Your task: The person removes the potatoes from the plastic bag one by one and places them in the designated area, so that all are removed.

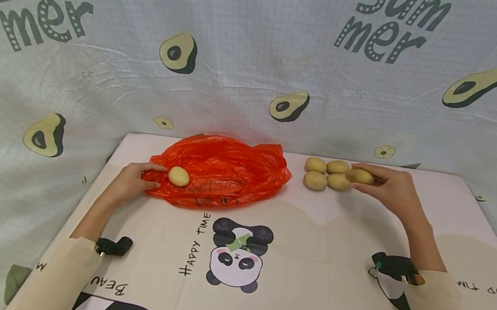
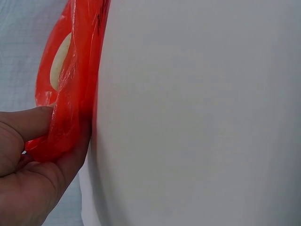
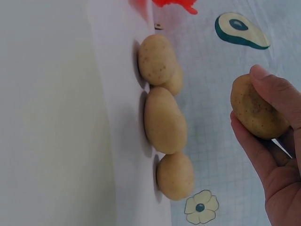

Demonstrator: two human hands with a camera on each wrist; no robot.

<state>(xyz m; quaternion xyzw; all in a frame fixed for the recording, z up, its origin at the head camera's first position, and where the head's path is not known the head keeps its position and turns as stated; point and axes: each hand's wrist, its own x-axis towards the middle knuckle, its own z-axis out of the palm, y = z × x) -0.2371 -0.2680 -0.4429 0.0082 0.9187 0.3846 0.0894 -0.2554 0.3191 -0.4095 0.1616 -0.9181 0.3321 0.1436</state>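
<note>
My left hand [image 1: 130,183] pinches the left edge of a red plastic bag [image 1: 241,170] that lies on the table. Thumb and fingers close on the film in the left wrist view, where a pale potato [image 2: 59,63] shows through an opening in the bag [image 2: 80,94]. From the head that potato [image 1: 179,177] appears just past the left fingertips. On the other side, my right hand [image 1: 390,189] grips a potato [image 3: 258,107] between thumb and fingers, held above the tabletop. Several more potatoes [image 3: 164,121] sit grouped on the table beside it, near the back edge.
A pale tablecloth [image 1: 289,268] printed with pandas and words covers the table. Directly behind the back edge hangs a white curtain [image 1: 238,30] with avocado prints. Each wrist wears a small black camera [image 1: 114,246].
</note>
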